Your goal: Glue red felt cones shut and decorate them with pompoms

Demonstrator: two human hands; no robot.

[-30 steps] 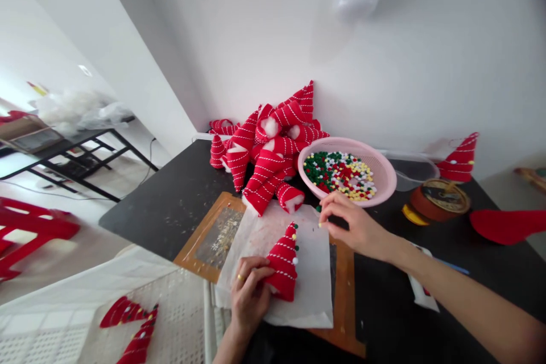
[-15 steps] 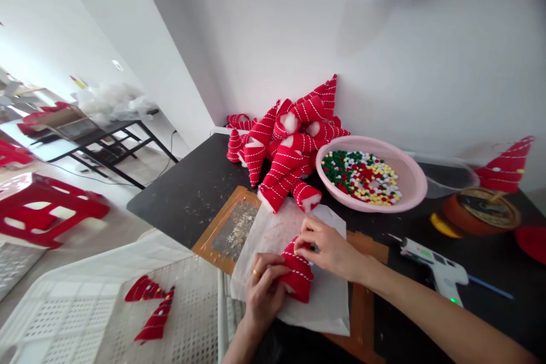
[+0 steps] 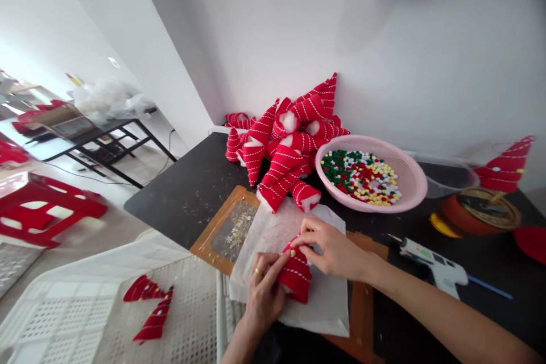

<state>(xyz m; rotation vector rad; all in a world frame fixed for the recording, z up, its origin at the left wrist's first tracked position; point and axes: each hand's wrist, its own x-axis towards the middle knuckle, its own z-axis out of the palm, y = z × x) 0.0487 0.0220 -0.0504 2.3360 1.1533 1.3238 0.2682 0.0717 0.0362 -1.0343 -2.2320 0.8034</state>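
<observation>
A red felt cone with white stitched stripes (image 3: 296, 280) lies on a white paper sheet (image 3: 328, 307) in front of me. My left hand (image 3: 265, 291), with a ring on one finger, grips the cone's left side, and its index finger reaches to a small yellow pom-pom (image 3: 293, 252) on the cone. From the right, my right hand (image 3: 328, 245) has its thumb and fingers closed on the cone near its tip, beside the pom-pom. Those fingers partly cover the tip. Pale stuffing shows at the cone's wide end.
Stuffed red cones (image 3: 281, 168) are heaped behind the paper. Right of them stands a pink basket (image 3: 416, 187) of coloured pom-poms. A glue gun (image 3: 439, 264) lies at the right, near a brown pot (image 3: 460, 210). At lower left, a white crate (image 3: 191, 296) holds decorated cones (image 3: 156, 315).
My left index finger has stretched up to the yellow pom-pom, which now shows plainly. My right fingers have shifted slightly off it toward the tip. The glue gun's green light no longer shows.
</observation>
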